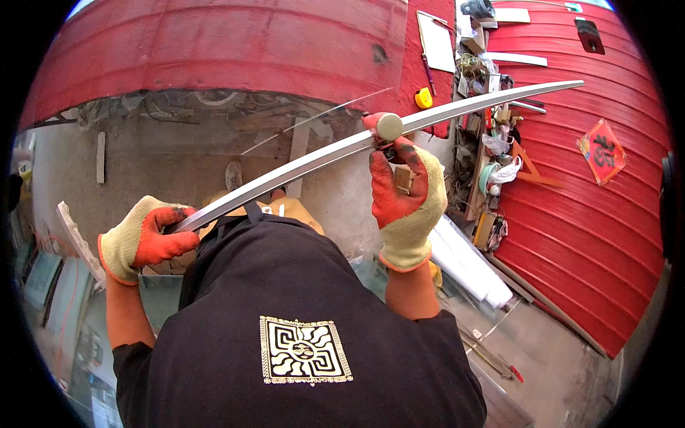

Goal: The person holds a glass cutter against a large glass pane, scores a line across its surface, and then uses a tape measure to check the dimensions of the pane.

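Observation:
A long silver-white strip [292,171] slants across in front of me, its near end low at the left and its far end high at the right. My left hand [153,235], in a cream glove with red coated palm, grips the near end between thumb and fingers. My right hand [410,203], gloved alike, is closed on a small red tool [372,121] with a round tan end [389,127]. The tool sits against the strip past its middle. Its lower part is hidden by my fingers, so its exact kind is unclear.
A red-covered table [235,50] stands ahead, bearing a clipboard [436,41] and a yellow tape measure [424,98]. Tools, wires and bags crowd a ledge along a red ribbed panel [585,235] at right. White rolls [471,264] lie beside my right arm; glass sheets [68,299] lean at left.

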A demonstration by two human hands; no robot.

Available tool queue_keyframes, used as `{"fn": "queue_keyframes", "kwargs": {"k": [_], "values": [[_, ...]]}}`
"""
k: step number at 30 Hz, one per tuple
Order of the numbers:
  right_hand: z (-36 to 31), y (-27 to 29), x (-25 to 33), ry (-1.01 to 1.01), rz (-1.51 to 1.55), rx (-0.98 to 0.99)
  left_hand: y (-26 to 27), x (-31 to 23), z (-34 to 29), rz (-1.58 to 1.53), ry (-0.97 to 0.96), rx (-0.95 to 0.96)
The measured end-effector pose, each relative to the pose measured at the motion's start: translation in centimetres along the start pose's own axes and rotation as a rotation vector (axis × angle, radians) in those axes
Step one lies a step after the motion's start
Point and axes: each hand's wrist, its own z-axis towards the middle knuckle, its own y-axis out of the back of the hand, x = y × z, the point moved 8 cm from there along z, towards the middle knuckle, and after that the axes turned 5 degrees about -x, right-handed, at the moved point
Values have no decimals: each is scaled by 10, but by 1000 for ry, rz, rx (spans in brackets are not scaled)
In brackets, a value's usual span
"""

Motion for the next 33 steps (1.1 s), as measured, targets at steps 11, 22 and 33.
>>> {"fn": "queue_keyframes", "kwargs": {"k": [11, 22, 33], "values": [[-17, 6, 6, -20, 16, -54, -5, 9, -1, 83, 20, 34], [-22, -5, -2, -24, -15, 6, -17, 24, 0, -162, 121, 165], [-38, -1, -4, -80, -29, 32, -21, 31, 11, -70, 41, 244]]}}
